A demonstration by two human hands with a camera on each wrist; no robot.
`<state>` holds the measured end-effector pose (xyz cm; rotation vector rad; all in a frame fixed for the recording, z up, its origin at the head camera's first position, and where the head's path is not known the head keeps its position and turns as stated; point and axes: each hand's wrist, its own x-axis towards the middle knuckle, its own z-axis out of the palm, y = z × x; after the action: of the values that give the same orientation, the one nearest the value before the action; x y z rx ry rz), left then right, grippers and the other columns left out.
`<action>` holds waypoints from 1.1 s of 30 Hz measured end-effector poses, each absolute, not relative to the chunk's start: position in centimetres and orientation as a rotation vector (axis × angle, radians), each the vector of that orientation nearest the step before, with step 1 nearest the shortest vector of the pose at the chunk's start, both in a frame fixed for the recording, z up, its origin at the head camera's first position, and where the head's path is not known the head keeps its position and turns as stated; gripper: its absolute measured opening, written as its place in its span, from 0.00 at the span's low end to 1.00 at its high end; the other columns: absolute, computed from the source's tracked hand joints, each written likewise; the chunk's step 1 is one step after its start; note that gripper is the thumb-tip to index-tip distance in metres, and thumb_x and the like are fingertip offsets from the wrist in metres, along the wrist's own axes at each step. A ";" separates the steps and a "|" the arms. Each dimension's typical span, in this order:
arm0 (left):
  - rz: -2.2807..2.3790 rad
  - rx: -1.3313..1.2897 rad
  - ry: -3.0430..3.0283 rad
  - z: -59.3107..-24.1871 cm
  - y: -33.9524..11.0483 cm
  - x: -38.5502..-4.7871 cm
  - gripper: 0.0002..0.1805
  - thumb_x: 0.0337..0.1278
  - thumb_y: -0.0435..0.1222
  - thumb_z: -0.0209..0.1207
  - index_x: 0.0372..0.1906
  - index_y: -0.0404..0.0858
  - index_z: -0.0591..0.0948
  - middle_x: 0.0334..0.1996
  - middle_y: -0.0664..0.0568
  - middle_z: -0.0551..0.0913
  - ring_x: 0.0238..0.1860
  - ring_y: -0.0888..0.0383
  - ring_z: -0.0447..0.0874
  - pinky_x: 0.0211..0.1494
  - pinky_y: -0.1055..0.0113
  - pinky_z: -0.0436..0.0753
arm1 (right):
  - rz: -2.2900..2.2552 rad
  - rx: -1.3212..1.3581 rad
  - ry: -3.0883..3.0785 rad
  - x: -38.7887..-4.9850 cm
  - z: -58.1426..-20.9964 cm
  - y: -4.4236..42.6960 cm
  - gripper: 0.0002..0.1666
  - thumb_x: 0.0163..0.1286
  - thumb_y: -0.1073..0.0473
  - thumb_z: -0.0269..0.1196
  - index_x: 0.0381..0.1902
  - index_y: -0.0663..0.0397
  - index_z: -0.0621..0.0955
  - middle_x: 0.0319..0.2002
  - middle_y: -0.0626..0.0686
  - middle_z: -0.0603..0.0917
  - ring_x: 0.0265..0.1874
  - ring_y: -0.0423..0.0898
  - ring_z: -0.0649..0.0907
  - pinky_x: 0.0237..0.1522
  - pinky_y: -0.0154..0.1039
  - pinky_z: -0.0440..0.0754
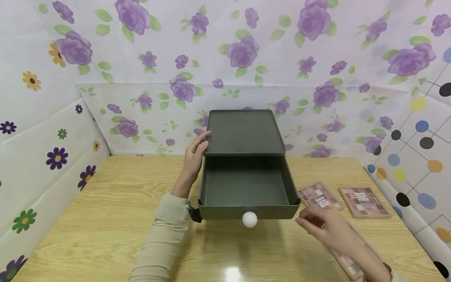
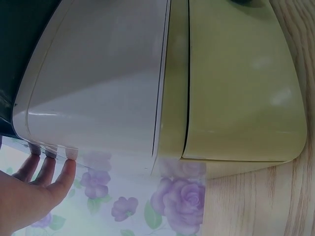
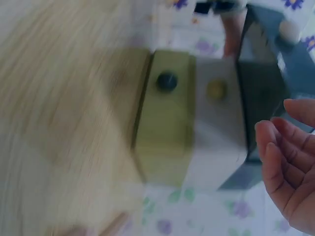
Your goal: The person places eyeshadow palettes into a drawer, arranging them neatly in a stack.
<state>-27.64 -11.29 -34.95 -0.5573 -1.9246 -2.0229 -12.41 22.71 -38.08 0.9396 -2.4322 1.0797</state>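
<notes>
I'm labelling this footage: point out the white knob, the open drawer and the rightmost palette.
White knob [image 1: 249, 219], head view: middle of its round front.
Open drawer [image 1: 246, 188], head view: bare floor inside it.
Rightmost palette [image 1: 365, 202], head view: middle of its printed top.

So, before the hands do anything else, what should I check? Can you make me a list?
1. Top drawer open: ok, it sticks out at the front.
2. Left hand steadying the drawer box: ok, its fingers touch the side.
3. Right hand free: ok, it holds nothing.
4. White drawer and yellow drawer closed: ok, both look shut.
5. Palettes flat on the table: ok, three lie there.
6. Right hand clear of the nearest palette: cannot tell, they overlap in the head view.
</notes>
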 end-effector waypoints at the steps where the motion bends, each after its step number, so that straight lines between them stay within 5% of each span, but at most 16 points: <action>1: -2.021 -0.559 -1.931 -34.6 -11.2 -27.3 0.21 0.64 0.31 0.42 0.61 0.30 0.69 0.65 0.44 0.63 0.65 0.54 0.57 0.61 0.56 0.62 | 1.059 0.890 -2.470 -12.7 -38.1 23.2 0.07 0.56 0.68 0.63 0.28 0.49 0.80 0.21 0.37 0.78 0.16 0.31 0.75 0.18 0.26 0.72; 6: -2.002 -0.568 -1.946 -33.3 -10.8 -25.9 0.22 0.63 0.29 0.41 0.60 0.24 0.67 0.65 0.37 0.60 0.66 0.48 0.54 0.63 0.53 0.59 | 0.918 0.711 -2.512 -14.7 -39.0 25.2 0.10 0.52 0.65 0.67 0.34 0.56 0.81 0.21 0.40 0.80 0.17 0.31 0.76 0.19 0.30 0.75; 8: -2.000 -0.563 -1.946 -33.1 -10.7 -25.7 0.22 0.63 0.29 0.41 0.60 0.23 0.67 0.65 0.37 0.60 0.66 0.48 0.54 0.64 0.54 0.58 | 0.877 0.666 -2.536 -15.5 -39.4 25.9 0.17 0.50 0.63 0.69 0.40 0.59 0.80 0.23 0.45 0.82 0.20 0.36 0.79 0.37 0.38 0.78; 11: -1.993 -0.555 -1.946 -32.9 -10.6 -25.5 0.22 0.63 0.29 0.41 0.60 0.24 0.67 0.65 0.37 0.61 0.66 0.49 0.54 0.64 0.56 0.57 | 0.870 0.620 -2.615 -16.4 -40.0 26.8 0.28 0.51 0.58 0.69 0.50 0.62 0.76 0.32 0.57 0.84 0.28 0.50 0.83 0.56 0.62 0.57; 13: -1.989 -0.557 -1.945 -32.9 -10.6 -25.5 0.22 0.63 0.30 0.41 0.60 0.24 0.67 0.65 0.37 0.61 0.66 0.49 0.55 0.65 0.56 0.57 | 0.869 0.592 -2.675 -17.0 -40.3 27.4 0.35 0.51 0.55 0.69 0.54 0.63 0.72 0.39 0.65 0.82 0.35 0.60 0.81 0.53 0.71 0.44; 15: -1.986 -0.558 -1.949 -32.9 -10.7 -25.5 0.22 0.64 0.30 0.41 0.60 0.25 0.67 0.65 0.37 0.61 0.66 0.49 0.54 0.65 0.56 0.57 | 0.828 0.565 -2.737 -17.6 -40.7 27.9 0.41 0.51 0.51 0.69 0.58 0.66 0.69 0.46 0.69 0.78 0.40 0.66 0.78 0.54 0.71 0.44; 25: -1.989 -0.572 -1.936 -33.0 -10.7 -25.6 0.22 0.63 0.30 0.41 0.60 0.25 0.67 0.65 0.37 0.60 0.67 0.49 0.54 0.65 0.55 0.57 | 0.505 0.447 -2.951 -19.3 -43.1 29.7 0.59 0.47 0.36 0.67 0.67 0.61 0.56 0.51 0.79 0.66 0.49 0.73 0.67 0.43 0.67 0.64; 33: -2.005 -0.570 -1.927 -33.1 -10.7 -25.7 0.22 0.63 0.30 0.41 0.60 0.25 0.67 0.65 0.37 0.60 0.66 0.48 0.54 0.64 0.54 0.57 | 0.401 0.347 -3.083 -19.6 -44.0 30.3 0.64 0.42 0.28 0.64 0.67 0.60 0.56 0.50 0.81 0.64 0.52 0.79 0.61 0.46 0.70 0.60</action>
<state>-25.70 -10.70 -33.10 -0.5698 -1.9272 -2.0048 -19.57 30.31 -43.96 0.3473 -3.0827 0.4007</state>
